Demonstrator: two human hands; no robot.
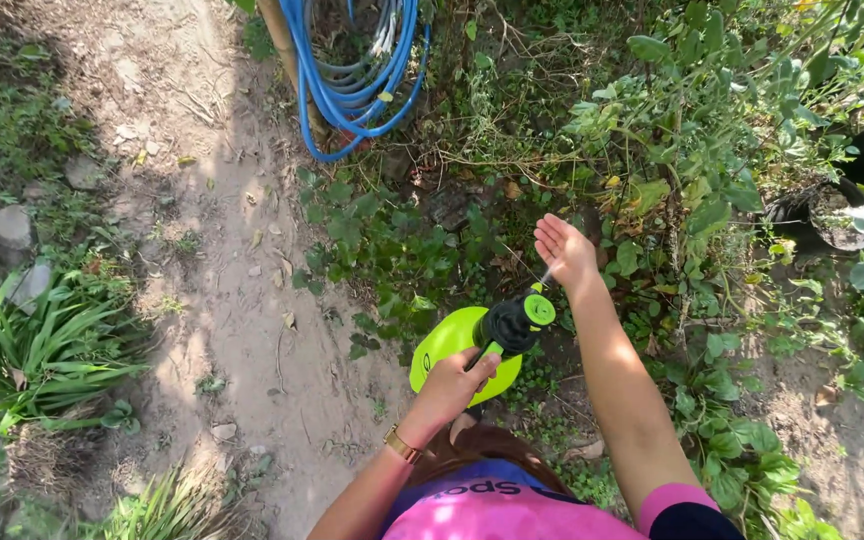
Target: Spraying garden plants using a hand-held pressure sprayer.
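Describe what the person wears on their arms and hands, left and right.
Both forearms are bare, with no gloves. The left hand has a gold-coloured watch or bracelet at the wrist. The right hand wears nothing, and no rings are visible on its fingers. The right upper arm shows a short sleeve, pink at the edge over dark fabric. The top is pink and blue.

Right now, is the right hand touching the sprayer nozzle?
Apart. The head view shows the open right hand held palm-up beyond the green nozzle, with leaves visible in the gap; the left hand grips the sprayer.
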